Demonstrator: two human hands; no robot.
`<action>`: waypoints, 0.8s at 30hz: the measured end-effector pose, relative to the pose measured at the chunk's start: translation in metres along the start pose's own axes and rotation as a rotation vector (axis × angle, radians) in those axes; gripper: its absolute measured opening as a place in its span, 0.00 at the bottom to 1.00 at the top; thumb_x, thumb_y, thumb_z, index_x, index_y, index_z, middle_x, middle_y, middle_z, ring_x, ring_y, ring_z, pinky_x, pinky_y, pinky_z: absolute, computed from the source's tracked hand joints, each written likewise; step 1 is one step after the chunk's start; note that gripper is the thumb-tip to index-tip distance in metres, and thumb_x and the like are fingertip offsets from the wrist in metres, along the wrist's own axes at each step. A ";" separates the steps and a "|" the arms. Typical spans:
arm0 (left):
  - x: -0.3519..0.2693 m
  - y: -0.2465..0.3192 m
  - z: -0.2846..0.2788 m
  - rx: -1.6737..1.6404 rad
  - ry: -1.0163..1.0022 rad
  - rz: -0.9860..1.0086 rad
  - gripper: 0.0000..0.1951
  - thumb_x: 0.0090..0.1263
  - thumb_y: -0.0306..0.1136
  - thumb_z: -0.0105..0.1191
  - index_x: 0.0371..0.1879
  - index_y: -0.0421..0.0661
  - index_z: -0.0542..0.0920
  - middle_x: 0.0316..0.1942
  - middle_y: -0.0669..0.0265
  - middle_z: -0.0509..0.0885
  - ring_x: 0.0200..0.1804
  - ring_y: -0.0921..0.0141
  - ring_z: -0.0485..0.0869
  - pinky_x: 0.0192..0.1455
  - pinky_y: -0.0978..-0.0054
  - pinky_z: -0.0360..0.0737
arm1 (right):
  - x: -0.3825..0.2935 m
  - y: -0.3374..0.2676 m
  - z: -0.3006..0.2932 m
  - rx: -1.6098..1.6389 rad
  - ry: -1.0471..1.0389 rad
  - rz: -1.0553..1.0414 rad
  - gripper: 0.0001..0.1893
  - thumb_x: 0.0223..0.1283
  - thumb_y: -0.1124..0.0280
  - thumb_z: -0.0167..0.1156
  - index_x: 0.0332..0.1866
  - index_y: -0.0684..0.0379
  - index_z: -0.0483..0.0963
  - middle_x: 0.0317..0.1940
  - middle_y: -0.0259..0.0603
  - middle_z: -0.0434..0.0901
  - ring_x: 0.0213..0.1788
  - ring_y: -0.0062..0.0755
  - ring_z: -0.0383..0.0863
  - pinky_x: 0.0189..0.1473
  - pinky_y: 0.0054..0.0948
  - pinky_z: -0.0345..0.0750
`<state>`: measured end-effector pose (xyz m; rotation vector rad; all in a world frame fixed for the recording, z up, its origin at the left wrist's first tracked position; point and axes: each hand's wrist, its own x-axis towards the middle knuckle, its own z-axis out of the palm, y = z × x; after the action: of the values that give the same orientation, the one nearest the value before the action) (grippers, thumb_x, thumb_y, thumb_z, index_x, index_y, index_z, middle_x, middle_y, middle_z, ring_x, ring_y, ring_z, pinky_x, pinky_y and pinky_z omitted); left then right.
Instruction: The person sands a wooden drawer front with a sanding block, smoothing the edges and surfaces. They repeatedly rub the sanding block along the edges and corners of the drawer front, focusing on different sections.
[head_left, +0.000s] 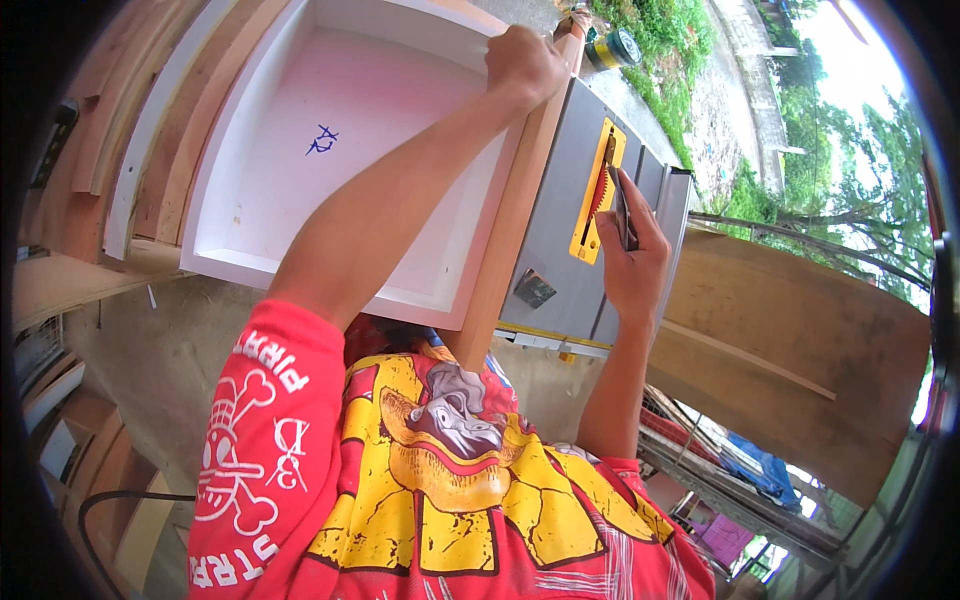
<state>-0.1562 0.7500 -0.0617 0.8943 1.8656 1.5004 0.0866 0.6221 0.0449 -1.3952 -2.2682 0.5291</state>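
Observation:
My left hand (525, 66) is curled at the far corner of a white-lined drawer box (382, 142), by its brown wooden front panel (504, 217). Its fingertips are hidden, so whether it grips the edge or something else does not show. Blue handwriting marks the drawer's bottom. My right hand (636, 240) pinches a folded piece of dark sandpaper (622, 206) between thumb and fingers. It is above a grey table saw (559, 195), close to the saw blade (598, 191) in its yellow throat plate (576, 244). A small dark abrasive-looking square (535, 287) lies on the saw table.
Wooden boards (199, 112) stand in a row left of the drawer. A can (615, 49) with a yellow band is beyond the saw's far corner. To the right is a large plywood sheet (780, 330) with a thin strip on it. A black cable (127, 495) curves at lower left.

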 end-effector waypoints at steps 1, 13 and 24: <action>-0.014 0.000 -0.009 -0.017 -0.016 0.041 0.20 0.72 0.47 0.70 0.35 0.37 0.93 0.35 0.45 0.94 0.44 0.51 0.96 0.53 0.60 0.94 | 0.002 0.005 0.001 -0.012 0.010 -0.030 0.29 0.72 0.78 0.69 0.78 0.56 0.79 0.70 0.48 0.87 0.63 0.29 0.89 0.63 0.30 0.83; -0.137 0.016 -0.069 -0.186 -0.107 -0.113 0.11 0.74 0.34 0.71 0.47 0.39 0.95 0.40 0.58 0.97 0.43 0.67 0.95 0.51 0.69 0.90 | 0.118 0.009 0.017 -0.157 -0.184 -0.415 0.31 0.72 0.78 0.65 0.80 0.51 0.76 0.76 0.45 0.82 0.70 0.57 0.85 0.71 0.43 0.82; -0.195 -0.006 -0.090 0.168 -0.171 0.178 0.28 0.68 0.40 0.75 0.65 0.39 0.88 0.58 0.54 0.90 0.59 0.56 0.88 0.69 0.59 0.83 | 0.187 0.025 0.043 -0.531 -0.378 -0.770 0.42 0.70 0.86 0.60 0.87 0.38 0.68 0.83 0.29 0.73 0.77 0.48 0.76 0.81 0.42 0.77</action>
<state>-0.1086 0.5410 -0.0444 1.2554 1.8462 1.3340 0.0063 0.7967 0.0248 -0.5024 -3.1406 -0.0893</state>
